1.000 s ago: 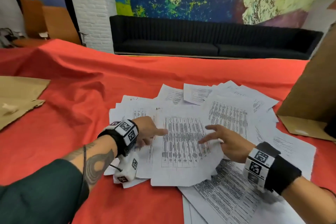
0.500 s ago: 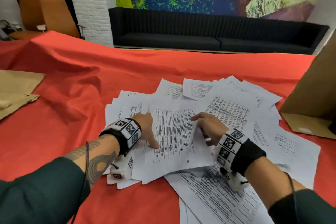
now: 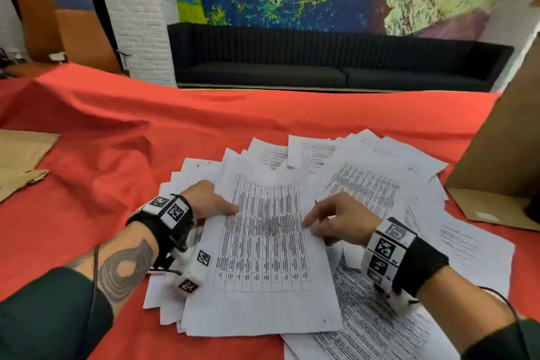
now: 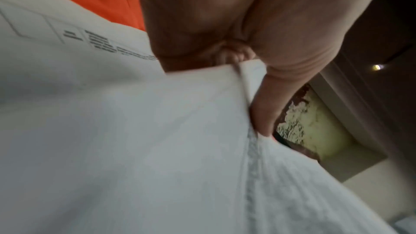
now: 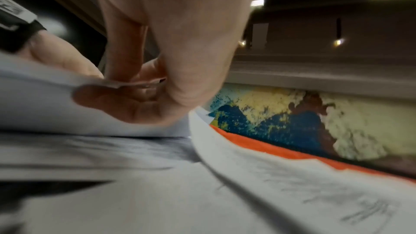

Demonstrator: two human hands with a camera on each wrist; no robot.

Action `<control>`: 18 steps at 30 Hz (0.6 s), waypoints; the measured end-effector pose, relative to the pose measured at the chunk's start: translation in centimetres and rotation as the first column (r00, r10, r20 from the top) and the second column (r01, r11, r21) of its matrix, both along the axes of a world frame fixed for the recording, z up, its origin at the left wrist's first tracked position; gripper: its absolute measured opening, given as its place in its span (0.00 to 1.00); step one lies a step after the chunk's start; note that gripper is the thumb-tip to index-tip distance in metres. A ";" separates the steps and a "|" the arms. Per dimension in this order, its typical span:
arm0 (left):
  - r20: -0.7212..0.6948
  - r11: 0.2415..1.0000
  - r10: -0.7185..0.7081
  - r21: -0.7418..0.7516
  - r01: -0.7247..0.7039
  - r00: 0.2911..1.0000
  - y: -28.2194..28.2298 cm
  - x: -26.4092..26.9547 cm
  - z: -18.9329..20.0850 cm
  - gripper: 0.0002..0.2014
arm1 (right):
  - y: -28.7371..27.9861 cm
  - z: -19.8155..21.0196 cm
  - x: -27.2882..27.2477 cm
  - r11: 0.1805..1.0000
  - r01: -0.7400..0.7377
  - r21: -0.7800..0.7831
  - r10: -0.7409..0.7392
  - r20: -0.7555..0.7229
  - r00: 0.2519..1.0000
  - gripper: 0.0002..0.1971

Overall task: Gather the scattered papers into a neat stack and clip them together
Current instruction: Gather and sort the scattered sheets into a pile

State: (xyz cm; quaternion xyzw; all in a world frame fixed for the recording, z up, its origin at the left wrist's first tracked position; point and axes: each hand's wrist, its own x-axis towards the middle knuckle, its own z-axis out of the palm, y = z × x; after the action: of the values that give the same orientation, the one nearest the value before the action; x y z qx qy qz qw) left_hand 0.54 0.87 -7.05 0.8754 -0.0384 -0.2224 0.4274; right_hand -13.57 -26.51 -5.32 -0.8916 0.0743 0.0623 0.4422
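1. We see open red cloth point(image 3: 122, 172) on the desk, left of the papers point(image 3: 380, 184).
2. A cardboard box point(image 3: 502, 161) stands just right of them, blocking that side.
3. Flat cardboard point(image 3: 20, 155) lies far left.

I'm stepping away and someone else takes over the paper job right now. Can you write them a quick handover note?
Left hand: grips the left edge of the top sheet.
Right hand: pinches that sheet's right edge.
Papers: fanned loosely over the red cloth, a partial pile under the top sheet.
Done: a few sheets gathered.
Left: collect the rest, square the edges, clip. No clip is in view.
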 end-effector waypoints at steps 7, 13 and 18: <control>0.291 0.981 0.011 0.183 -0.067 0.957 0.6 -1.5 0.8 0.10 | -4.2 -1.6 1.7 0.752 0.147 -0.643 -0.249 -0.070 0.966 0.37; 0.368 0.995 0.098 -0.057 -0.083 0.925 1.1 -0.6 2.0 0.10 | -4.1 -1.5 1.8 0.677 0.161 -0.718 -0.269 -0.037 0.962 0.09; 0.257 0.999 0.050 -0.012 -0.048 0.965 0.5 -0.8 0.7 0.12 | -4.8 -0.2 1.3 0.770 0.459 -0.444 -0.355 0.299 0.886 0.09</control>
State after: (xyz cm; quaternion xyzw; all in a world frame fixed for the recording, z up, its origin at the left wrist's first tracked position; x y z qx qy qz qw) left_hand -0.30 1.36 -6.39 0.8964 -0.0725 -0.0964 0.4264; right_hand -12.29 -31.33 -5.48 -0.9393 0.2356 -0.1459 0.2024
